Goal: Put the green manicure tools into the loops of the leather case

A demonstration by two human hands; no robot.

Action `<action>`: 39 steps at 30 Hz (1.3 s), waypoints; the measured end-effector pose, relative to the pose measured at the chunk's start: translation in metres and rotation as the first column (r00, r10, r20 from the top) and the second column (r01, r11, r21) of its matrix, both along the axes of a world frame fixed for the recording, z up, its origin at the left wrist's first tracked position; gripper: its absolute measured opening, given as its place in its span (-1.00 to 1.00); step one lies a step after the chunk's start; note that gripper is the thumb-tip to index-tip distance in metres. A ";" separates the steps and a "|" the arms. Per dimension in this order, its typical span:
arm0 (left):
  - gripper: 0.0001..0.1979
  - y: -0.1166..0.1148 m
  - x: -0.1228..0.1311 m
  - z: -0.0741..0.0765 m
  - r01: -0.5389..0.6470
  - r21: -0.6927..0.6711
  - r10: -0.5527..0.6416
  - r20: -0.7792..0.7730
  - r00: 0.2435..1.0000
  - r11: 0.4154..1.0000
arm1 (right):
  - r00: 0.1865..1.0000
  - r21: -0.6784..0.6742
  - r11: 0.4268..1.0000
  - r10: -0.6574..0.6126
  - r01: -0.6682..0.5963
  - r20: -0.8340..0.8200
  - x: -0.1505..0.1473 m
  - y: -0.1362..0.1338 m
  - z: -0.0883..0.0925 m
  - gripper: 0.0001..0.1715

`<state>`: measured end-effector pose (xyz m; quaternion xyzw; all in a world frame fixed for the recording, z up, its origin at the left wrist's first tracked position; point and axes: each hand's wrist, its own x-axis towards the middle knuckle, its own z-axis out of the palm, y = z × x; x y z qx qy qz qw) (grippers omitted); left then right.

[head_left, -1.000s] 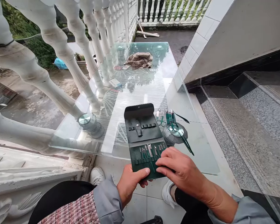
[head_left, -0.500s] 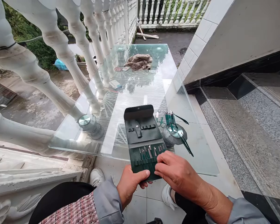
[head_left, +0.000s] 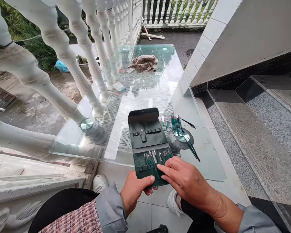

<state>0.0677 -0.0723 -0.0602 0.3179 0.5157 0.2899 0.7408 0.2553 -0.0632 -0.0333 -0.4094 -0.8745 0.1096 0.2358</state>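
My left hand (head_left: 133, 191) is closed on the near end of a dark green manicure case (head_left: 148, 142), thumb on top and fingers beneath. The case lies unfolded, its far flap raised. Slim metal-tipped grooming tools (head_left: 150, 158) stand in a row under the strap of its lower panel. Over that panel's right side, my right hand (head_left: 184, 178) has its index finger stretched onto the strap beside a flat-tipped tool (head_left: 154, 157). Its thumb is apart from the index finger; the other fingers are partly hidden. Beyond lie small scissors (head_left: 168, 127), nail clippers (head_left: 175, 121) and green tweezers (head_left: 192, 149).
The glass table (head_left: 140, 97) carries a crumpled brown cloth (head_left: 145, 63) and a small box (head_left: 119, 87). White balusters (head_left: 63, 45) line the left side. Stone stairs (head_left: 252, 129) rise at the right. White shoes (head_left: 100, 183) rest on the tiled floor below.
My right index finger has straightened and moved left across the strap toward the middle tools. My left hand still holds the case in nearly the same place.
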 end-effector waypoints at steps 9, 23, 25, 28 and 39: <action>-0.61 -0.001 -0.001 -0.002 -0.015 -0.022 0.015 -0.005 1.000 1.000 | 0.987 -0.061 0.993 -0.111 0.105 -0.118 0.008 0.004 0.001 -0.72; -0.61 -0.001 0.000 -0.001 -0.014 -0.019 0.014 0.027 1.000 1.000 | 0.995 0.201 0.979 -0.003 -0.018 0.102 -0.007 -0.005 -0.008 -0.69; -0.61 -0.001 0.000 -0.001 -0.007 -0.012 0.008 0.027 1.000 1.000 | 0.997 0.215 0.977 -0.027 0.012 0.067 -0.008 -0.005 -0.009 -0.73; -0.62 -0.001 0.000 -0.002 0.002 -0.008 -0.002 0.027 1.000 1.000 | 0.997 0.140 0.987 -0.077 0.078 -0.011 -0.011 -0.005 -0.009 -0.79; -0.63 0.001 0.002 0.005 0.021 0.002 -0.021 0.036 0.999 1.000 | 0.990 0.044 0.992 -0.118 0.115 0.073 -0.015 -0.006 -0.011 -0.67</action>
